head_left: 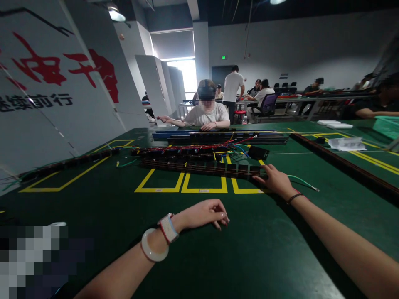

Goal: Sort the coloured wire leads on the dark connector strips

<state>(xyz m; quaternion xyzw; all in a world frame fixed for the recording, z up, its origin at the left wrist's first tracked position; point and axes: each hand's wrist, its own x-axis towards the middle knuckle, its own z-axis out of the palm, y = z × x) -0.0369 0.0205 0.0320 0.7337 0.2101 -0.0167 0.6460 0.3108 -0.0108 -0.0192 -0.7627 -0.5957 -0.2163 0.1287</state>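
My left hand (205, 214) rests on the green table (218, 257), fingers loosely curled down, nothing in it; a white bangle and a woven band sit on that wrist. My right hand (274, 179) reaches forward and lies with fingers stretched on the right end of a long dark terminal strip (202, 168). Behind it lie more strips tangled with red, blue and yellow wires (199, 149). A green wire (304, 182) trails on the table just right of my right hand.
Yellow tape rectangles (183, 185) mark the table. A long dark rail (343, 166) runs along the right. A seated person (207, 114) works across the table; others sit farther back. White panels (62, 83) stand at the left.
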